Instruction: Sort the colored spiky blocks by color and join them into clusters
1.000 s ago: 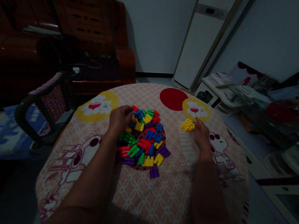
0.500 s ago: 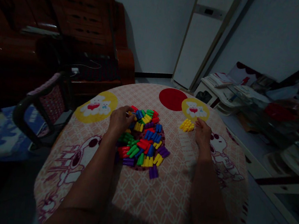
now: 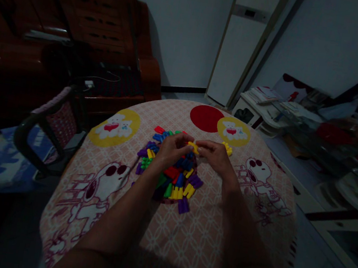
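A heap of small coloured plastic blocks (image 3: 173, 177) in red, blue, green, yellow and purple lies mid-table on a pink patterned tablecloth (image 3: 184, 237). My left hand (image 3: 171, 150) and my right hand (image 3: 216, 154) meet above the heap, fingers pinched together around one yellow block (image 3: 193, 147) held between them. A small group of yellow blocks (image 3: 228, 149) sits just right of my right hand, partly hidden by it.
The table is round; its edge drops off left and right. A dark chair (image 3: 46, 128) stands at the left, with a brown wooden sofa (image 3: 62, 38) behind it. Cluttered low furniture and papers (image 3: 301, 120) fill the right side. A white door (image 3: 241, 45) is at the back.
My left hand came up from the left side of the heap carrying a yellow block. My right hand left the yellow group and moved left to meet it over the heap.
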Available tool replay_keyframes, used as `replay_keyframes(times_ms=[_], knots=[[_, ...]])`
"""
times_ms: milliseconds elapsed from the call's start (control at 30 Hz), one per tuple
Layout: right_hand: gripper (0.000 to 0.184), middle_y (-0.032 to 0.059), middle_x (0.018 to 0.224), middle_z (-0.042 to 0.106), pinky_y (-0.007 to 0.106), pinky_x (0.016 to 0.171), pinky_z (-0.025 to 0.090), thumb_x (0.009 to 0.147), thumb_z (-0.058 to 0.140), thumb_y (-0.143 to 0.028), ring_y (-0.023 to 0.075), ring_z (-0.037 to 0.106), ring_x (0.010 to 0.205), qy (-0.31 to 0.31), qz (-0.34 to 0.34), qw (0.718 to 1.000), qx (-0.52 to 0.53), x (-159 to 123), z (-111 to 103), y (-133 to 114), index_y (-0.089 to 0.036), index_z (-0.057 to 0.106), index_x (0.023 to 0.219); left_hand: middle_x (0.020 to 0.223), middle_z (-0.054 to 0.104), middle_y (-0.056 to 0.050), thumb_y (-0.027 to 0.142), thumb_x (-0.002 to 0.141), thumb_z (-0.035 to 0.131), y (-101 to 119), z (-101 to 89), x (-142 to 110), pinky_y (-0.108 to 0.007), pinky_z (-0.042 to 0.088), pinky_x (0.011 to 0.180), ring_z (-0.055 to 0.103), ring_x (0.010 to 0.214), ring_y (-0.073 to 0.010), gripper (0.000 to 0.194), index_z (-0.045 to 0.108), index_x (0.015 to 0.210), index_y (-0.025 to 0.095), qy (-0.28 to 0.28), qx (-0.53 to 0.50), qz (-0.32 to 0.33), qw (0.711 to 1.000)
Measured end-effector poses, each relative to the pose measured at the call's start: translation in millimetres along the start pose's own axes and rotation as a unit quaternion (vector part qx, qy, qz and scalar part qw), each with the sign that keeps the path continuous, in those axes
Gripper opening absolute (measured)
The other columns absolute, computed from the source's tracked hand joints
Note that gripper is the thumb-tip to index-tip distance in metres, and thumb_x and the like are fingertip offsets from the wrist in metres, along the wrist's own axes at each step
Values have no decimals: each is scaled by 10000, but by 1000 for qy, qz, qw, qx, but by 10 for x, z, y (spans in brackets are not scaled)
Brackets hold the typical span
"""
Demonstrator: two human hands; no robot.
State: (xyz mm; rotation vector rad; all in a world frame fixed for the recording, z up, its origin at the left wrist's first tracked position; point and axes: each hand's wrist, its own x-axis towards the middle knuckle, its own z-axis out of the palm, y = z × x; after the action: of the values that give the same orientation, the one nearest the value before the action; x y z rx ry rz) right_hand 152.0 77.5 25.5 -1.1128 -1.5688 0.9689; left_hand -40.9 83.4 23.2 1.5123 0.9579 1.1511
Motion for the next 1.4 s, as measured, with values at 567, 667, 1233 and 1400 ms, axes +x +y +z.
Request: replay_keyframes(times_ms=[567, 667, 1233, 1400], knots=[[258, 9, 653, 694, 197, 387, 458, 698, 620, -291, 122, 613, 455, 322, 69, 944, 19, 56, -549, 288, -150, 704, 897, 912, 768, -78, 355, 764, 701, -104, 180, 124, -349, 594, 761, 724, 816, -214, 310, 736, 995, 151, -4, 38, 0, 999], [229, -8, 604, 666, 196, 379, 460, 683, 580, -242, 131, 618, 452, 420, 98, 902, 10, 27, -772, 536, -157, 681, 869, 843, 759, -56, 276, 774, 679, -100, 295, 387, -324, 585, 733, 707, 755, -187, 242, 741, 973, 154, 2, 91, 15, 996], [205, -53, 497, 622, 191, 393, 498, 691, 560, -146, 121, 604, 407, 409, 162, 897, 34, 10, -847, 969, -161, 672, 863, 1087, 752, -99, 31, 723, 603, -560, 1077, 996, -371, 533, 949, 680, 998, -223, 385, 745, 1059, 153, -42, 227, 28, 973], [183, -51, 496, 619, 200, 375, 495, 683, 571, -146, 131, 611, 408, 405, 168, 898, 33, 14, -842, 951, -170, 671, 834, 1143, 737, -111, 1, 719, 573, -547, 1104, 1015, -356, 532, 963, 678, 1021, -224, 446, 728, 1116, 131, -53, 220, 22, 974]])
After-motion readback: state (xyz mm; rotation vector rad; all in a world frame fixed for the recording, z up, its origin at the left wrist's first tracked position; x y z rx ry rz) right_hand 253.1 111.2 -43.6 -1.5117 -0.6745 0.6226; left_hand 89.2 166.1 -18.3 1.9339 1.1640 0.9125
